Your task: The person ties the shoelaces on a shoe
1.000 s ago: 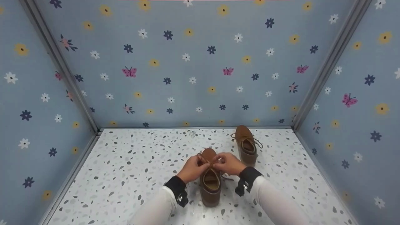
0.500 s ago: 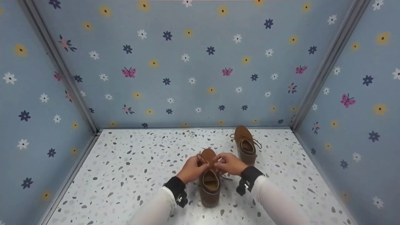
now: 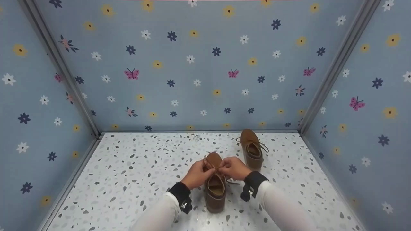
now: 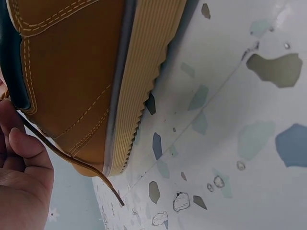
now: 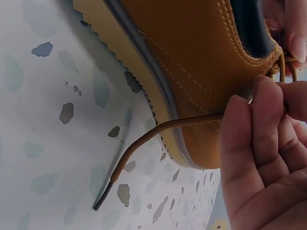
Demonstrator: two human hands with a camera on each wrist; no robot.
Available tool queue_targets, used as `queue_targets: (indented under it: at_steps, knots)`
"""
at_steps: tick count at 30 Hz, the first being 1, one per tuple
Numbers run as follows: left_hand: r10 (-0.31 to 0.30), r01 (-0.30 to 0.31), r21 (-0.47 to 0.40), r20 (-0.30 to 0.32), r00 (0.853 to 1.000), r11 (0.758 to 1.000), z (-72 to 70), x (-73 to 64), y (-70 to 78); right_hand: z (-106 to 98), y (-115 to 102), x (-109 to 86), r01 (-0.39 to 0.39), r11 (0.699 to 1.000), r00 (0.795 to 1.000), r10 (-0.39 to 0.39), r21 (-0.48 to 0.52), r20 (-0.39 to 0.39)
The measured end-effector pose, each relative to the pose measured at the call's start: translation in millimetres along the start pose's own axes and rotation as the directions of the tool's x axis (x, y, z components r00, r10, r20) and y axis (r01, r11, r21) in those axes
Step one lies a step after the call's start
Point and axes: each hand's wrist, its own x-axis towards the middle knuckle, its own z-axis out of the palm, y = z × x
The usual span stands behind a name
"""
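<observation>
In the head view a brown lace-up shoe [image 3: 215, 200] stands on the floor, toe pointing away from me. My left hand [image 3: 195, 175] is on its left side and pinches the shoelace, part of which arches as a loop above the fingers. From the other side, my right hand [image 3: 236, 168] pinches the lace close to the left fingertips. A loose shoelace end [image 5: 158, 128] hangs down past the sole in the right wrist view. Another lace end [image 4: 72, 159] trails below the hand in the left wrist view. The fingers hide most of the knot area.
A second brown shoe [image 3: 253, 157], its laces tied in a bow, stands farther back on the right. The speckled white floor [image 3: 138, 179] is bounded by blue flowered panels [image 3: 205, 64] at the back and both sides.
My right hand has shifted slightly left, bringing its fingertips closer to the left hand's. The left hand and both shoes stay nearly as they were.
</observation>
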Motion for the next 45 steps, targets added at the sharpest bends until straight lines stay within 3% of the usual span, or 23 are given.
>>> queue_targets:
  at_steps: [4, 11, 18, 22, 31, 37, 45]
  knots:
    - [0.007, -0.007, 0.014, -0.005, 1.0, 1.0, -0.2, -1.7, -0.6, 4.6, 1.1, 0.3, 0.023, 1.0, 0.999, -0.024, -0.015, -0.039]
    - [0.049, -0.048, 0.052, -0.007, 0.999, 0.997, 0.3, -4.3, -2.5, 13.2, 1.5, 0.5, 0.075, 0.987, 0.983, -0.098, -0.144, -0.154]
    - [0.147, -0.141, 0.153, -0.026, 0.989, 0.978, 2.6, -7.3, -3.7, 20.7, 0.6, -0.9, 0.033, 0.993, 0.979, -0.056, -0.117, -0.198]
    - [0.171, -0.162, 0.18, -0.038, 0.984, 0.97, 3.2, -9.7, -2.8, 23.9, 1.3, -1.5, 0.022, 0.994, 0.973, -0.046, -0.109, -0.226]
    - [0.151, -0.139, 0.216, -0.039, 0.988, 0.966, 3.4, -15.3, 1.0, 29.2, 0.3, -3.3, 0.027, 0.996, 0.957, -0.052, -0.089, -0.287]
    - [0.181, -0.171, 0.238, -0.019, 0.983, 0.956, 3.2, -15.9, 1.1, 29.1, 2.3, -4.2, 0.02, 0.998, 0.958, -0.036, -0.059, -0.284]
    - [0.209, -0.201, 0.269, -0.002, 0.978, 0.942, 2.5, -18.2, 2.0, 24.0, 6.6, -4.7, 0.041, 0.999, 0.98, -0.038, 0.014, -0.193]
